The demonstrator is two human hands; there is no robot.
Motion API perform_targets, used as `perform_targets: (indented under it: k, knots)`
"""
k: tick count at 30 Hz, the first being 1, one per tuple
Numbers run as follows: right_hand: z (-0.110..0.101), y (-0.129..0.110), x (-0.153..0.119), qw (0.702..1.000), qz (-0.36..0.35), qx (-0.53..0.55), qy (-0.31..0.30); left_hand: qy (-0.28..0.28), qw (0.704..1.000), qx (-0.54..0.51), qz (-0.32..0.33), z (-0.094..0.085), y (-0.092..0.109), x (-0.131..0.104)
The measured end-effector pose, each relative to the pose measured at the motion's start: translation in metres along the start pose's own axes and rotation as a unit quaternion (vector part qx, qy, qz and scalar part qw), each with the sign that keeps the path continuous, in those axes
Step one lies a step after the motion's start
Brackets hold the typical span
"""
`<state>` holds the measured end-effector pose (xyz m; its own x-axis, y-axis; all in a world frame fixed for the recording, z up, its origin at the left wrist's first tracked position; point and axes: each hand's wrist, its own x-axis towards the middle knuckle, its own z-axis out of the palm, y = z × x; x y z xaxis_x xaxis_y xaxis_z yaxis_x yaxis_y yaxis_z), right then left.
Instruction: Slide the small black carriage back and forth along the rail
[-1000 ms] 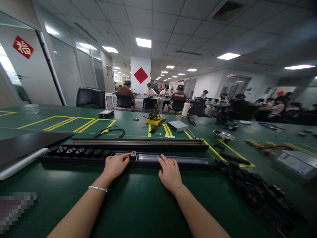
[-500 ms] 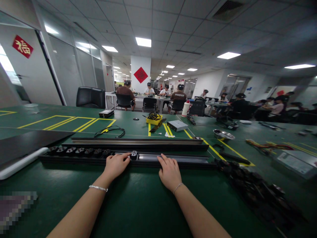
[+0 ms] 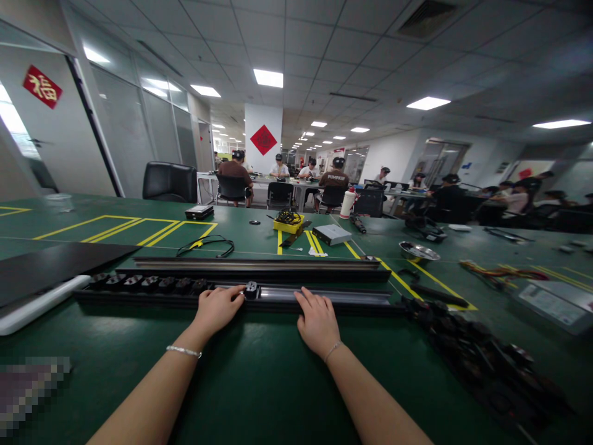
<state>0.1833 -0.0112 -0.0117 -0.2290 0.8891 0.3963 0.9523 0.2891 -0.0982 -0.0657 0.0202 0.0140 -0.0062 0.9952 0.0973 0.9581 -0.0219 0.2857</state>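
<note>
A long black power track rail (image 3: 324, 296) with a silvery channel lies across the green table before me. My left hand (image 3: 218, 309) is at its front edge, fingers bent, with thumb and index fingertips against the left side of a small black socket module (image 3: 251, 288) seated in the channel. Farther left, several similar socket modules (image 3: 150, 282) sit in a row in the same rail. My right hand (image 3: 319, 322) rests on the rail right of the module, its fingers stretched out over the channel. Behind lies a second rail (image 3: 259, 266), parallel to the first.
A heap of dark parts (image 3: 472, 346) lies at the right, near a metal bowl (image 3: 419, 251) and a grey power supply box (image 3: 553, 306). A black panel (image 3: 50, 266) and a white bar (image 3: 44, 305) are at the left. People sit at tables beyond.
</note>
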Motion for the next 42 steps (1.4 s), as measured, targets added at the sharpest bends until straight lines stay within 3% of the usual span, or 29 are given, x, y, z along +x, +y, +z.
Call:
perform_targets:
  k: [29,38,42]
  knots:
    - [0.0031,0.0018,0.0006,1.000,-0.002,-0.008,-0.007,-0.002,1.000,0.020,0.014,0.0020,-0.0010,0.0002]
    - [0.0004,0.0005,0.0006,1.000,0.001,0.006,-0.003,0.050,0.998,0.021,0.031,0.0067,-0.0028,0.0009]
    - [0.0007,0.0006,0.0006,1.000,0.001,-0.004,-0.004,0.035,0.998,0.015,0.047,0.0077,-0.0040,0.0012]
